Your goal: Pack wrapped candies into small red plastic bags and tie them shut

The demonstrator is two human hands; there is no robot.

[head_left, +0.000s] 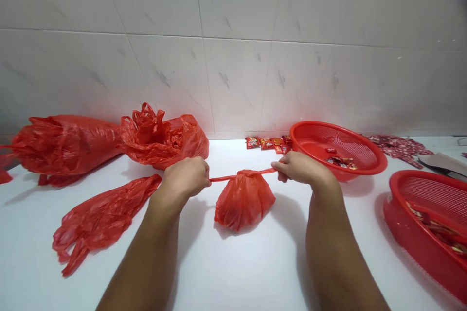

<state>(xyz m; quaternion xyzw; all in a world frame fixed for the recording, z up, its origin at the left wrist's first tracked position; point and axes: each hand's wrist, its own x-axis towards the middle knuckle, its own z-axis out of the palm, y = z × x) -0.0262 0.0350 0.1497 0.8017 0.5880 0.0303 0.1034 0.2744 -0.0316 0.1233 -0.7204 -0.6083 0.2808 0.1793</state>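
Observation:
A small filled red plastic bag (243,200) sits on the white table between my hands, knotted at its top. My left hand (187,176) is closed on the bag's left handle, stretched taut to the left. My right hand (298,167) pinches the right handle, drawn out to the right. Both handles run level from the knot.
An empty red bag (98,218) lies flat at the left. Behind it lie a long red bag bundle (62,143) and a crumpled open bag (164,138). A round red basket (339,148) with a few sweets and a second basket (426,223) stand right. Wrapped sweets (266,143) lie by the wall.

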